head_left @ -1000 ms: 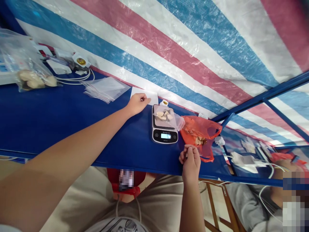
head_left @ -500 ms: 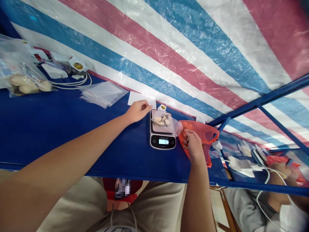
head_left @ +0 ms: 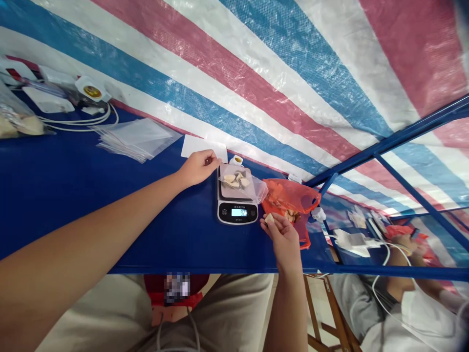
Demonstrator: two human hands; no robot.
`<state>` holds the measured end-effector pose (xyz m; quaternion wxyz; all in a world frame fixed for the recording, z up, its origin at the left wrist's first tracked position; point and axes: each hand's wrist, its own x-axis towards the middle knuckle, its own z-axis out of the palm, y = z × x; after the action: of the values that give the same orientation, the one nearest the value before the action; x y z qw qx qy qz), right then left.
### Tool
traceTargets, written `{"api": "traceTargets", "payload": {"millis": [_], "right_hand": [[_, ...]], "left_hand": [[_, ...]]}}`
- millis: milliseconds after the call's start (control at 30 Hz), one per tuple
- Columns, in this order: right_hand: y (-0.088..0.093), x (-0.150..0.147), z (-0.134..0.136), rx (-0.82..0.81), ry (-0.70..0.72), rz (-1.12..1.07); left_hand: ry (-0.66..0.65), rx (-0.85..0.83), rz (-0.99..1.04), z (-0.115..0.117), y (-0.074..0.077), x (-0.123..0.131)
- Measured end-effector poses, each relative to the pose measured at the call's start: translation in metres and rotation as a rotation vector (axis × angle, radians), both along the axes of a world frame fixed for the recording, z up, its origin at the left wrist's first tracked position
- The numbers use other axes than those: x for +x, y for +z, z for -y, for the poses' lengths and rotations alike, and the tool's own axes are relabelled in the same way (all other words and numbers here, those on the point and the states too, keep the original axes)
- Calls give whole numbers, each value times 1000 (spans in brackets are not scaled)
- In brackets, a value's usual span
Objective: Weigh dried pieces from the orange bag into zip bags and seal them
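Note:
A pale dried slice [head_left: 269, 218] is pinched between the thumb and fingers of my right hand [head_left: 284, 232], just right of the digital scale [head_left: 238, 211]. On the scale's plate lies a clear plastic bag [head_left: 259, 190] with several similar slices [head_left: 236, 179] inside. The display is lit and seems to read about 92. My left hand [head_left: 201, 167] has its fingers curled together at the plate's upper left corner; whatever is in them, if anything, is hidden. Behind my right hand, a red plastic bag [head_left: 286, 193] lies open with more pieces [head_left: 292, 215] in it.
Flat clear zip bags [head_left: 137, 139] and a white sheet [head_left: 203, 146] lie along the back of the blue table [head_left: 146, 215]. Farther left are cables [head_left: 104, 117] and a bag of pieces [head_left: 22, 120]. A blue metal frame [head_left: 388, 142] and another person's arm [head_left: 397, 264] are on the right.
My right hand has come out of the red bag toward me, and a pale slice now shows in its fingers. My left hand stays by the scale. The view has shifted slightly right.

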<state>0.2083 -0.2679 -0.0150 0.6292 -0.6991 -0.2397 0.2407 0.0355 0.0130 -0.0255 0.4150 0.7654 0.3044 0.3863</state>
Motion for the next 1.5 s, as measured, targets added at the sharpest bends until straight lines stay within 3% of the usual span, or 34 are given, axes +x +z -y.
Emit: {"api": "traceTargets", "payload": {"millis": [100, 167, 233, 300, 400, 500, 600, 633, 700, 733, 767, 833, 967, 1167, 1300, 1500], "right_hand": [[11, 28, 20, -54, -136, 232], [20, 60, 30, -222, -241, 446], [28, 93, 31, -450, -164, 582], [33, 116, 22, -512, -101, 606], [38, 129, -2, -468, -31, 596], [47, 127, -21, -340, 162, 547], [60, 124, -33, -218, 349, 571], [66, 124, -36, -207, 394, 594], [77, 124, -42, -225, 475, 603], [82, 123, -45, -245, 509, 584], [86, 122, -47, -267, 543, 563], [95, 121, -50, -303, 616, 566], [101, 129, -49, -316, 700, 789], [82, 161, -53, -461, 709, 809], [74, 172, -61, -493, 640, 838], [59, 144, -54, -461, 683, 949]], "left_hand": [[7, -2, -1, 0, 1, -1], [-2, 2, -4, 1, 1, -1], [-16, 7, -9, 2, -1, 0], [-27, 10, -11, 0, -4, 2], [-23, 6, -7, -5, -6, 1], [73, 30, 28, -1, 11, -6], [163, 149, 91, 36, 49, -7], [85, 191, 67, 58, 62, -1], [-276, 301, -106, 109, 80, 19], [-393, 350, -210, 134, 83, 35], [-461, 388, -300, 156, 82, 52], [-479, 404, -445, 186, 73, 87], [-458, 342, -698, 195, 53, 124], [-304, 359, -711, 194, 56, 107], [-295, 311, -701, 203, 55, 99], [-305, 299, -702, 206, 46, 91]]}}
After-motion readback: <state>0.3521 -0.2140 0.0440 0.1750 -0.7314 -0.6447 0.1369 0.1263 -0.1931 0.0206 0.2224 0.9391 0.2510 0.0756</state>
